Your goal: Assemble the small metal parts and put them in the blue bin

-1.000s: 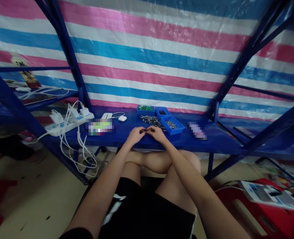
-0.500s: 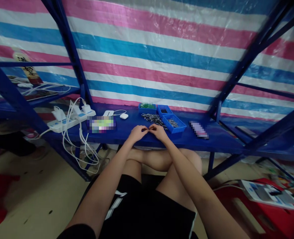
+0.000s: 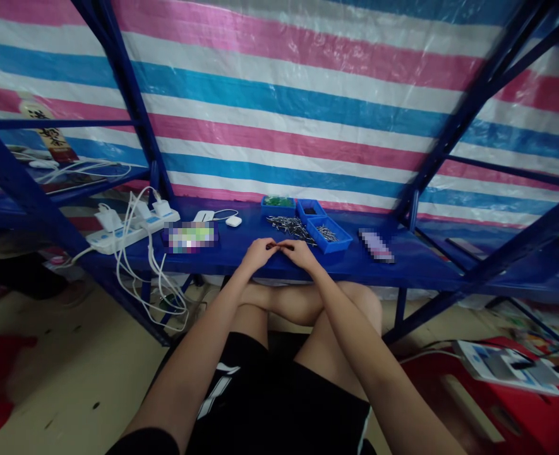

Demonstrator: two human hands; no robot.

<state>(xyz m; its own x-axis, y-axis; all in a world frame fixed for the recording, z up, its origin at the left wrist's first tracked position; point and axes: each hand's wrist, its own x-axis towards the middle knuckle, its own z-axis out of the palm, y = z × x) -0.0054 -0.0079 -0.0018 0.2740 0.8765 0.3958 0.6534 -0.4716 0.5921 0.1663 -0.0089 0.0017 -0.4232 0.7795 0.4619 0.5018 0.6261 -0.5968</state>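
Note:
My left hand [image 3: 261,253] and my right hand [image 3: 298,254] meet fingertip to fingertip over the front of the blue table [image 3: 241,253]. Fingers of both hands are pinched together; whatever lies between them is too small to make out. Just beyond my fingers spreads a loose pile of thin black and silvery pieces [image 3: 291,229]. To the right of the pile, a blue bin [image 3: 340,245] holds small metallic pieces [image 3: 327,232]. Behind it stands a smaller blue bin [image 3: 309,207] with dark contents, beside another blue bin [image 3: 263,203] with green pieces [image 3: 279,201].
A phone with a blurred screen [image 3: 376,245] lies to the right, another blurred-screen device [image 3: 191,237] to the left. Near that are a white earbud case [image 3: 234,221] and a power strip [image 3: 132,229] with dangling white cables [image 3: 122,265]. Blue metal posts [image 3: 132,95] frame both sides.
The view has shifted very slightly. Both hands stay in the same place with fingertips together, the fingers only slightly rearranged.

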